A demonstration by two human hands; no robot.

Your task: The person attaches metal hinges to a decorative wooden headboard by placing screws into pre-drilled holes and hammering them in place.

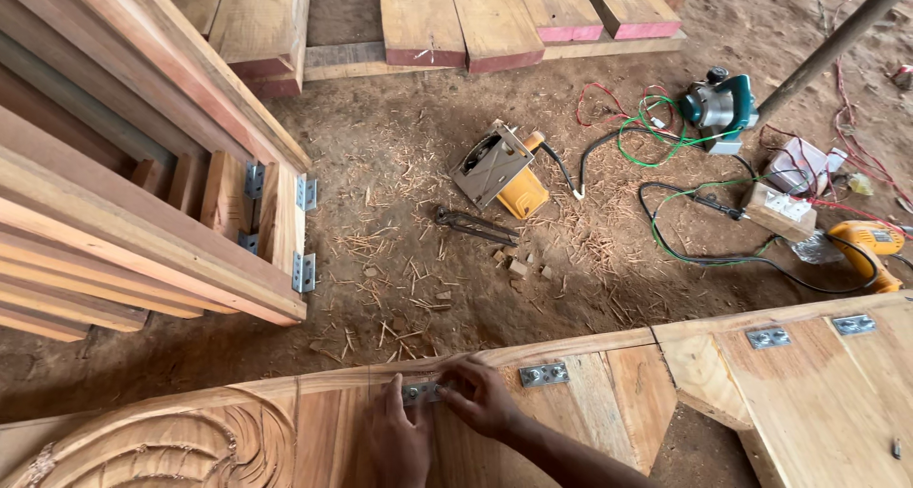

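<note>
left hand point(398, 440): bottom centre of frame, flat on carved wooden panel point(285, 431), fingers pointing up, fingertips at left end of small metal bracket point(419, 391); fingers straight, not closed round anything.
right hand point(483, 398): just rt of left hand, forearm coming in from lower rt; thumb + fingers pinched at rt end of same bracket. Can't tell if sth small (screw?) is betw fingertips, too tiny.
bracket: silver plate w/ holes, lying on panel near its upper curved edge, betw the 2 hands, partly hidden by fingers.
2nd bracket point(544, 375): same kind, just rt of right hand, flat on panel, untouched.
panel: runs along bottom of frame, carved swirl relief at lower left.
rt panel point(818, 393): lower rt, 2 more silver plates near its top edge.
floor point(399, 165): dirt w/ wood chips + shavings, mid frame.
yellow power tool point(504, 169): on floor, centre, black cable attached.
teal power tool point(720, 105): upper rt, among red/green wires.
yellow drill point(865, 245): rt edge.
stacked frames point(143, 212): left side, silver hinges on ends.
planks point(533, 12): top of frame.
</note>
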